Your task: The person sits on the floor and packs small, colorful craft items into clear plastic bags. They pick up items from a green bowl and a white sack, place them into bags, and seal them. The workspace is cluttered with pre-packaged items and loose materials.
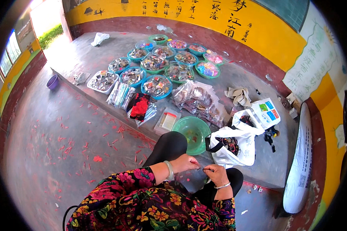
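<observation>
My left hand [186,163], with a pale bangle at its wrist, is closed in a pinch over my lap. My right hand [216,174], wearing a thin silver bracelet, pinches close beside it. Something small and dark shows at the fingertips, too small to name. Below both hands lies what looks like a clear plastic bag [190,181] across my knees. Just beyond my knees stands a green basin [198,125] with a few small pieces in its bottom. A white bag [241,154] holding dark, colourful small items is to the right of the basin.
Several covered basins [157,85] of small goods crowd the raised floor ahead. Nearer are filled clear packets [200,101], a red-and-black piece [139,106] and a clear box [167,121]. A long white sack [298,165] leans at right. Red scraps litter the left floor, near a purple bucket [53,82].
</observation>
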{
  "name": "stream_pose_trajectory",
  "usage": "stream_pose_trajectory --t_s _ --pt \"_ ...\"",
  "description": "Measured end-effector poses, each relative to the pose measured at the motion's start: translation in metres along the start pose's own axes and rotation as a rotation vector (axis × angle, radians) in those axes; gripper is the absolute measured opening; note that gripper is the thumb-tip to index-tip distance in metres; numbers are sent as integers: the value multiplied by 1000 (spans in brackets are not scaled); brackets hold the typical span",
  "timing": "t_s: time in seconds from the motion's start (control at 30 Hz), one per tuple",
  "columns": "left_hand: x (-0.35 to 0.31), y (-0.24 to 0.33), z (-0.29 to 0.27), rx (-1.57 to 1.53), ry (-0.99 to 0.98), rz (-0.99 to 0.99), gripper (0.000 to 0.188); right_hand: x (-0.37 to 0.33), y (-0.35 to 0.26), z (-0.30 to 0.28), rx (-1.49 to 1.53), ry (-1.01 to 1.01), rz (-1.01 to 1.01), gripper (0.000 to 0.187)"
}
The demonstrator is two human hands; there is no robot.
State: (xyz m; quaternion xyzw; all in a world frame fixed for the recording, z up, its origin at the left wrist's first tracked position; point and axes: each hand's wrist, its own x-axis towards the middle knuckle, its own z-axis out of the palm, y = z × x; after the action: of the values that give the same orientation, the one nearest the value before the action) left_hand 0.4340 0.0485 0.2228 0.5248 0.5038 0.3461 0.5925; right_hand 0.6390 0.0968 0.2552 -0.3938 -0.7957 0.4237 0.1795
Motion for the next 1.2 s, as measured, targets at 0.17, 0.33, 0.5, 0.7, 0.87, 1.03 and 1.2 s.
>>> stream_pose_trajectory --t_s 0.17,0.33,0.5,0.7,0.87,1.03,1.2 --pt "5 -16 2 -155 -81 -7 24 -2 3 -2 192 -68 50 9" --pt "2 -9 1 -230 -178 -163 24 -1 -4 -5 217 -119 130 9" --pt "-1 -4 2 -336 -138 -173 19 0 -3 -2 237 -127 163 9" --pt "2 -13 4 -354 -93 -127 20 1 4 3 172 -63 137 11" --pt "3 -5 5 -103 -118 -115 15 3 5 9 19 -65 49 12" --pt "1 0 6 -63 -99 -141 16 3 9 13 29 -62 -2 12" --pt "3 -5 7 -202 -72 -169 16 5 0 9 42 -130 77 13"
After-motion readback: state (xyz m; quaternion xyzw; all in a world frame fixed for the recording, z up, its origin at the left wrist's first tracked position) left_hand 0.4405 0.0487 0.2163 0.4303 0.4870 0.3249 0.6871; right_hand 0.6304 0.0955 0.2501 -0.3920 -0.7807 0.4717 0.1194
